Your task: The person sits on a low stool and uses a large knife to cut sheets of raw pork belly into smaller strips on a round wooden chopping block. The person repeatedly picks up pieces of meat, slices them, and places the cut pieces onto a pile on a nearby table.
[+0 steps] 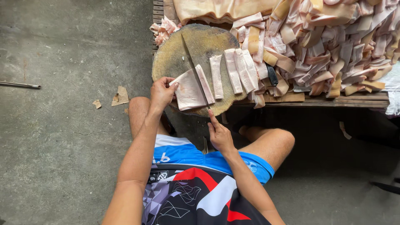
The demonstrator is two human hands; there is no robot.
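Note:
A round wooden chopping board (183,50) lies on a low wooden pallet. My left hand (161,92) presses down a pale slab of pork skin and fat (189,91) at the board's near edge. My right hand (219,134) grips a long knife (189,53), index finger stretched along its back. Seen edge-on, the blade runs across the board between the slab and a freshly cut strip (205,83). Several more cut strips (239,71) lie side by side to the right on the board.
A big heap of cut strips (333,46) covers the pallet (316,100) to the right, with a black-handled tool (271,75) among them. Larger uncut sheets (216,10) lie at the back. Grey concrete floor, cardboard scraps (120,96) and a metal rod (20,85) lie left.

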